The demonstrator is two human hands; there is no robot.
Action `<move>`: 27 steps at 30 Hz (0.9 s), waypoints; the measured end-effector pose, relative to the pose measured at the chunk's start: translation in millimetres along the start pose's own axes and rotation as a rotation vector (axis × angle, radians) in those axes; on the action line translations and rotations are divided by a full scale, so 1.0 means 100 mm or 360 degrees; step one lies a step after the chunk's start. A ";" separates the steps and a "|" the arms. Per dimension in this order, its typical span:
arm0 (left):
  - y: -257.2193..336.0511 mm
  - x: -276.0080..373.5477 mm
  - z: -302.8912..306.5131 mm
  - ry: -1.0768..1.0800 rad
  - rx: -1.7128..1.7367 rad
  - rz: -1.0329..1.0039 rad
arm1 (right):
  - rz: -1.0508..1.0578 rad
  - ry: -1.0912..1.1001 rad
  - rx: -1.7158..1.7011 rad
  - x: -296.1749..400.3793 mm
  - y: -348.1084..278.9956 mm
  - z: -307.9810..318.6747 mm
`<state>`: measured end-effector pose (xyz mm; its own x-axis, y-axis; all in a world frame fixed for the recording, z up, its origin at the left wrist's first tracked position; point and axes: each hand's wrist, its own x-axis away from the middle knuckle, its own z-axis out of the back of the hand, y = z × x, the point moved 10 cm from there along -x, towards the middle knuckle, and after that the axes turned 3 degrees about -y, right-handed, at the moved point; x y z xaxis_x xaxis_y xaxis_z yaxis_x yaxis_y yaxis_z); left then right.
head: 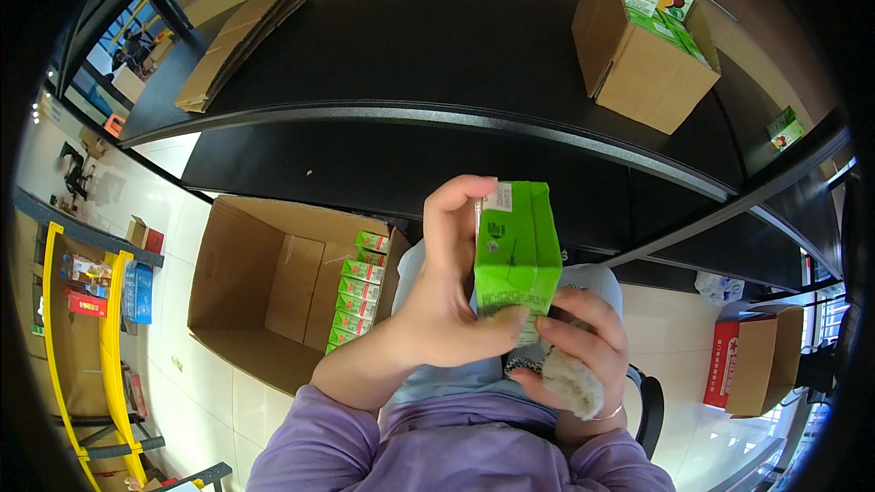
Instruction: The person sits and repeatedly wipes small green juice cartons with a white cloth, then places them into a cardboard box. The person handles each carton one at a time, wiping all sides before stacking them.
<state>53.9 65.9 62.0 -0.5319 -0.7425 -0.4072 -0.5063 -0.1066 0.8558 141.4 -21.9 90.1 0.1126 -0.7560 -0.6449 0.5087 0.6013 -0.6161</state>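
Note:
In front of my lap I hold a green drink carton point(517, 239) with a white label patch near one end. My left hand point(444, 280) wraps its left side, fingers at the far end and thumb across the near end. My right hand point(584, 348) touches the carton's near right corner with its fingertips. Tucked in that same hand is a fluffy off-white cloth point(573, 384). To the left, a large open cardboard box point(239, 287) holds a row of several green cartons point(355, 297) along its right side.
On the black shelf point(437, 34) stand a flattened cardboard piece point(236, 48), an open carton box point(656, 75) of green packs, and a single green pack point(785, 130). A red-and-brown box point(759, 362) sits on the floor at right. A yellow rack point(113, 348) stands at left.

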 end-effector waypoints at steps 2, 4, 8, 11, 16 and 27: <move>0.05 0.00 -0.02 -0.0054 -0.0084 -0.0098 | 0.0014 0.0021 -0.0063 0.00 -0.01 0.03; 0.09 0.00 -0.05 -0.0089 -0.0149 -0.0193 | -0.0003 0.0035 -0.0103 0.00 -0.01 0.05; 0.17 0.00 -0.10 -0.0131 -0.0286 -0.0311 | -0.0114 0.0039 -0.0256 0.04 0.06 0.09; 0.24 0.00 -0.18 -0.0262 -0.0423 -0.0406 | -0.0158 0.0028 -0.0331 0.10 0.13 0.09; 0.29 0.06 -0.41 -0.0555 -0.0483 -0.0568 | -0.0274 0.0059 -0.0617 0.16 0.33 0.07; 0.15 0.09 -0.43 -0.0699 -0.0625 -0.0351 | -0.0232 0.0130 -0.0440 0.13 0.32 0.05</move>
<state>70.7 29.0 85.4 -0.7146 -0.3435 -0.6094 -0.3930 -0.5235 0.7560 163.4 -13.9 64.5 -0.0191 -0.8226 -0.5683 0.2617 0.5445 -0.7969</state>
